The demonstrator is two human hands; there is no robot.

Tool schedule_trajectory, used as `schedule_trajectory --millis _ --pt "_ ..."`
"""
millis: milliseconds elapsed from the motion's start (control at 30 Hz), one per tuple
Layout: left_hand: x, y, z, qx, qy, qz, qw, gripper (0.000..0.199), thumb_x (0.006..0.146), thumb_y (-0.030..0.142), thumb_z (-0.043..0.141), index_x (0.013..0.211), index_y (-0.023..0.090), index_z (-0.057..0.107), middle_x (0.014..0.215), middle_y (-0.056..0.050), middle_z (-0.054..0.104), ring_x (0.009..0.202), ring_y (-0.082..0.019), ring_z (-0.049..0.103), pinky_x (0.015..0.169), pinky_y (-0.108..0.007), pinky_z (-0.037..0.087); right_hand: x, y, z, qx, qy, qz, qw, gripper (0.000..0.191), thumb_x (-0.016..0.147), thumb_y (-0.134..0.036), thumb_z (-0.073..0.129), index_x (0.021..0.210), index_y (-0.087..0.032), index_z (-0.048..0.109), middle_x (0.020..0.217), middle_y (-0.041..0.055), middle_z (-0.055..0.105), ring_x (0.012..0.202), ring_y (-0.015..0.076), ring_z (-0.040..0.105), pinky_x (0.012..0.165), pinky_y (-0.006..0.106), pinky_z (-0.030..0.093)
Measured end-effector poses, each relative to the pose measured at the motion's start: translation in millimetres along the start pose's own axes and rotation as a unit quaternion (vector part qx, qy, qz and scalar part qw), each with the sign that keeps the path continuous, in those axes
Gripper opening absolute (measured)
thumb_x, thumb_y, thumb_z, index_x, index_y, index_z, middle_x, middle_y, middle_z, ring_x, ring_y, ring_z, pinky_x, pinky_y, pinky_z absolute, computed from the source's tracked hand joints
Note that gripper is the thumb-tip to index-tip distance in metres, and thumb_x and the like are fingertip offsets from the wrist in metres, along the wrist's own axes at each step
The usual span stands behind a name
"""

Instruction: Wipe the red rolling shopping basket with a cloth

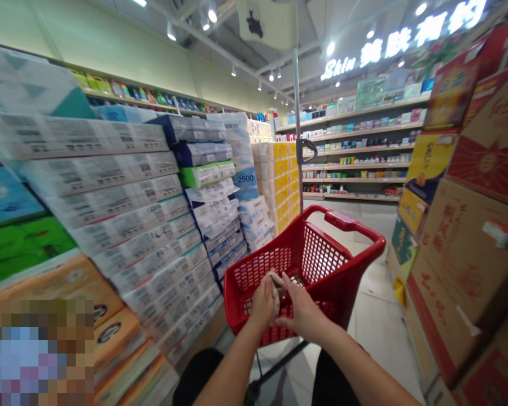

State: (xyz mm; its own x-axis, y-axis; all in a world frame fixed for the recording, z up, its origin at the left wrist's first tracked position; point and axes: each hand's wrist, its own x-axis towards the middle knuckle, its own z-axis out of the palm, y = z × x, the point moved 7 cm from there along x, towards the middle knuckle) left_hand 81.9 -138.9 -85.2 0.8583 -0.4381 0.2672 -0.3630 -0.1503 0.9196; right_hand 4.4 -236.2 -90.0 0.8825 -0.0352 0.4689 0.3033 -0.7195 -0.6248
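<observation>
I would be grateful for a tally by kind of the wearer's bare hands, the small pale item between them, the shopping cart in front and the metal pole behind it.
Bare hands, left hand and right hand: 2
Small pale crumpled item: 1
Red plastic shopping cart: 1
Upright silver metal pole: 1
Total: 5

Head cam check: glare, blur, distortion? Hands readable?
Head view: lit sign and ceiling lamps blown out; head view: white packs smeared, fine print unreadable; head view: right-side cartons look stretched, probably wide-angle; head view: left hand and right hand readable, pale item between them too indistinct to identify.
</observation>
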Motion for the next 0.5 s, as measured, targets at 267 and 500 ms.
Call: schedule_trajectory --millis 267,500 --pt "-9 5 3.6 -0.157 -0.09 -0.032 0.983 0.065 0.094 0.059 0.029 0.143 0.018 0.041 0.152 -0.01 0.037 0.141 -0.022 0.033 0.115 -0.04 0.03 4 -7 3 0.188 0.039 -0.017 0.981 0.065 0.08 -0.011 0.044 0.144 -0.026 0.038 0.144 0.0059 0.044 0.134 0.0191 0.041 0.113 0.04 0.033" --pt "-18 -16 -34.7 0.484 -0.075 0.011 0.872 0.049 0.099 0.039 0.025 0.14 0.019 0.044 0.142 -0.013 0.049 0.129 -0.024 0.048 0.105 -0.041 0.04 5 -7 -29 -0.176 0.007 -0.014 0.984 0.047 0.081 -0.016 0.053 0.127 -0.024 0.058 0.115 0.0073 0.064 0.113 0.0239 0.052 0.104 0.041 0.036"
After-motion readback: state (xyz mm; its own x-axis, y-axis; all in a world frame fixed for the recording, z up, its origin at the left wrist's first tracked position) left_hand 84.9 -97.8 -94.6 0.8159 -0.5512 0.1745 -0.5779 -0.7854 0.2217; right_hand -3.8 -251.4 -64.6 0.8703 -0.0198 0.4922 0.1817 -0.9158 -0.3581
